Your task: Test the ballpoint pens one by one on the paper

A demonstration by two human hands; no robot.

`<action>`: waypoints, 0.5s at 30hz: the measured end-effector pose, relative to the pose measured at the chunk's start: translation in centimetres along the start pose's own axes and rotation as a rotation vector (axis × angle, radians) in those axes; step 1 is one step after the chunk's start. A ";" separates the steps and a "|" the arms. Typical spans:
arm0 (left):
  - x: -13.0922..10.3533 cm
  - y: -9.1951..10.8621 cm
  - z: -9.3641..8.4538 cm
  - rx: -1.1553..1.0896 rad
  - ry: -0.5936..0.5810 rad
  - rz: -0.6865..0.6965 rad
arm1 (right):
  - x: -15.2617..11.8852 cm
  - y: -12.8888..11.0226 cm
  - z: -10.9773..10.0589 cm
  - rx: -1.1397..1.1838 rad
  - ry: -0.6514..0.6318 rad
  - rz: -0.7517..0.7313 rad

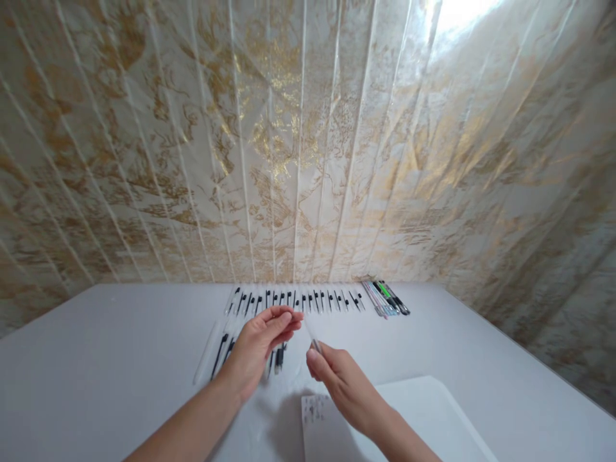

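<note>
My right hand [339, 378] is closed around a slim clear tube [312, 333], which looks like a pen barrel and points up and to the left. Just left of its upper end, my left hand [262, 340] is closed in a pinch; whatever lies between its fingertips is too small to make out. Beneath and behind the left hand lie several black pen parts [220, 356], partly hidden by the hand and wrist. A long row of clear pens or pen parts with black pieces [296, 300] stretches along the back of the table.
At the row's right end lies a bundle of pens [386, 298], some with green, black and pale colours. A white tray [437, 398] stands at the front right, beside a white sheet or card [320, 436] with small grey marks. A patterned curtain [289, 160] hangs behind the table [120, 359].
</note>
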State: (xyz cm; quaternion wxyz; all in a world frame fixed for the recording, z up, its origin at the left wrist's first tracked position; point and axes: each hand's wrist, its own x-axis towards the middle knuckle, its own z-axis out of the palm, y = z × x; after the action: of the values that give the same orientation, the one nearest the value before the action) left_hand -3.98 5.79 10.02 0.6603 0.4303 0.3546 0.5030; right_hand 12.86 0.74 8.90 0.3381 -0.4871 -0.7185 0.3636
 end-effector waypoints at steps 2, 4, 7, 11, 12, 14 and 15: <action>-0.2 0.5 0.0 -0.071 -0.006 -0.031 | -0.2 -0.3 0.2 -0.117 -0.022 -0.008; -0.4 0.8 0.1 -0.096 -0.018 -0.045 | -0.2 -0.6 0.4 -0.198 -0.030 -0.006; -0.7 0.7 0.3 -0.107 -0.048 -0.061 | -0.2 -0.7 0.5 -0.260 -0.032 0.008; -0.7 0.5 0.3 -0.081 -0.088 -0.059 | -0.2 -0.6 0.5 -0.288 -0.025 0.032; -0.7 0.5 0.3 -0.064 -0.094 -0.051 | -0.2 -0.5 0.5 -0.287 -0.023 0.035; -0.7 0.6 0.3 -0.019 -0.098 -0.028 | -0.2 -0.4 0.5 -0.275 -0.018 0.032; -0.7 0.7 0.2 0.002 -0.096 -0.019 | -0.2 -0.3 0.4 -0.265 -0.015 0.029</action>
State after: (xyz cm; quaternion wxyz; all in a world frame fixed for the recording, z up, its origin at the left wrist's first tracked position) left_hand -4.17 5.12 10.75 0.6810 0.4512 0.3273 0.4750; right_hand 12.42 0.38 8.91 0.2602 -0.5351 -0.7555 0.2740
